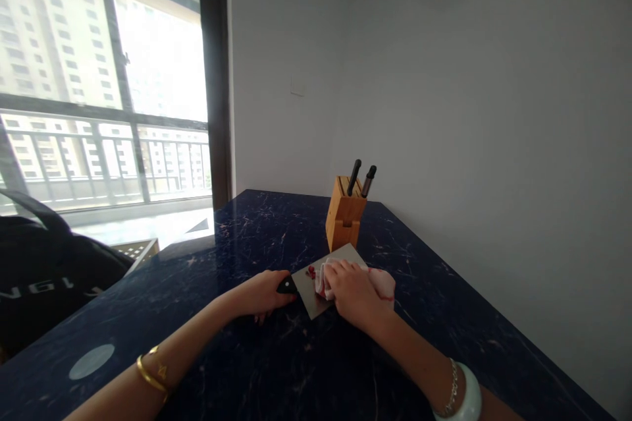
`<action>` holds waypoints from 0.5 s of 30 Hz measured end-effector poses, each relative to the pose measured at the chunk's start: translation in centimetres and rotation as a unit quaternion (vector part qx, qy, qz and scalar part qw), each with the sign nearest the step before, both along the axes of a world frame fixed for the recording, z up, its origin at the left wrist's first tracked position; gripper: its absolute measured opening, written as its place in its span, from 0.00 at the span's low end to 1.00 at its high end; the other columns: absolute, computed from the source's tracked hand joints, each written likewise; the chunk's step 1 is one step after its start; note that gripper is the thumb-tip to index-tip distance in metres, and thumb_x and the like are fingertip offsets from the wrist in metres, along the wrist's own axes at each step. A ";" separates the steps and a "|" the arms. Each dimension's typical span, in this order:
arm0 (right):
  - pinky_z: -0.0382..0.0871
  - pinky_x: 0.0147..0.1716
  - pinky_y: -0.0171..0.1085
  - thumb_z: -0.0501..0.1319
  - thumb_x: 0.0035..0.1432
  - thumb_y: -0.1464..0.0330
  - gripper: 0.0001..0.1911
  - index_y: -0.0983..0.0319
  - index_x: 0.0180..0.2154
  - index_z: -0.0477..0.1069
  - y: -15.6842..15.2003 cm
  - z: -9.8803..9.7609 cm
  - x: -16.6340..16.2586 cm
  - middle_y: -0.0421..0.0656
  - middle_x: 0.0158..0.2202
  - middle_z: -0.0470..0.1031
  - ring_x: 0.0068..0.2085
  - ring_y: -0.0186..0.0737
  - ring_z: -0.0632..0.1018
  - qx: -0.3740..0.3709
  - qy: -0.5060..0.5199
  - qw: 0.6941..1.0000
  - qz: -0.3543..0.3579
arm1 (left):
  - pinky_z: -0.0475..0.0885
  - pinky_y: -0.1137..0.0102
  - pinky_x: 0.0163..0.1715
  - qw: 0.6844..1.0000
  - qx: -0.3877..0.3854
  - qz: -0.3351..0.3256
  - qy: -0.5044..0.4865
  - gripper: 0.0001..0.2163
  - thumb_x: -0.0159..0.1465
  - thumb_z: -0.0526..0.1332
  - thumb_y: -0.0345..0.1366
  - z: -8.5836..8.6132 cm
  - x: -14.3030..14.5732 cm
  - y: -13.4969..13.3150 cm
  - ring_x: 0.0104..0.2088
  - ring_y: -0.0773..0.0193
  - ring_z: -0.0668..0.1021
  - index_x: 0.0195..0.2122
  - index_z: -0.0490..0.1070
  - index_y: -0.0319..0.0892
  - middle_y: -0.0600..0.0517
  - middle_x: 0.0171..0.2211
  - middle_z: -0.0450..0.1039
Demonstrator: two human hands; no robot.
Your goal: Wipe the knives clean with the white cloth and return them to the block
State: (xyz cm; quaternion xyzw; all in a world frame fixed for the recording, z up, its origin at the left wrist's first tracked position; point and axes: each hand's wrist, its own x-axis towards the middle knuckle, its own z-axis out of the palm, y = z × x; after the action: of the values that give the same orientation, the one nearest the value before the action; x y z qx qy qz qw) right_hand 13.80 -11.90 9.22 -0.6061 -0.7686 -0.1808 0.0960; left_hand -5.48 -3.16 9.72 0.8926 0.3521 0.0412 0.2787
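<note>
My left hand (pixel 270 292) is wrapped round the black handle of a cleaver (pixel 312 302), whose broad blade reaches to the right just above the table. Against the upper face of the blade, my right hand (pixel 353 290) presses a folded white cloth (pixel 384 284) with red marks. A small red mark or print shows on the blade beside the cloth. Part of the blade is hidden under the cloth and my right hand.
Just beyond the blade stands a wooden knife block (pixel 342 213) with two black-handled tools in it. The dark blue marbled table (pixel 276 230) meets a grey wall on the right. A round pale disc (pixel 91 362) lies front left, near a black bag (pixel 54 263).
</note>
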 end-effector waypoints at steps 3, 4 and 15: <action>0.55 0.37 0.38 0.53 0.53 0.74 0.09 0.62 0.38 0.63 -0.4 0.1 -1.3 0.42 0.37 0.67 0.39 0.39 0.65 -0.001 0.005 0.998 0.067 | 0.65 0.75 0.19 1.000 0.031 0.002 -0.005 0.13 0.55 0.53 0.45 0.2 0.0 -0.1 0.19 0.65 0.74 0.36 0.66 0.43 0.55 0.22 0.73; 0.55 0.37 0.38 0.52 0.53 0.74 0.09 0.62 0.39 0.63 -0.5 0.2 -1.6 0.42 0.38 0.67 0.39 0.39 0.65 0.007 -0.002 0.997 0.074 | 0.65 0.75 0.20 0.999 0.039 0.002 -0.007 0.13 0.55 0.53 0.45 0.2 0.0 -0.1 0.20 0.65 0.74 0.36 0.66 0.43 0.55 0.22 0.73; 0.57 0.35 0.40 0.53 0.53 0.75 0.11 0.63 0.40 0.63 0.1 -0.3 0.0 0.44 0.37 0.68 0.38 0.42 0.66 0.039 -0.062 0.997 0.021 | 0.66 0.73 0.24 0.997 0.073 -0.009 -0.005 0.13 0.55 0.53 0.46 0.2 0.0 -0.1 0.25 0.62 0.76 0.35 0.67 0.43 0.54 0.24 0.73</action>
State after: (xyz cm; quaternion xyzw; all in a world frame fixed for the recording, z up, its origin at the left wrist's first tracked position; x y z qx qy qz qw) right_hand 13.82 -11.83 8.88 -0.5734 -0.7779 -0.2459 0.0753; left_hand -5.46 -3.26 9.96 0.9133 0.3389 0.0691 0.2151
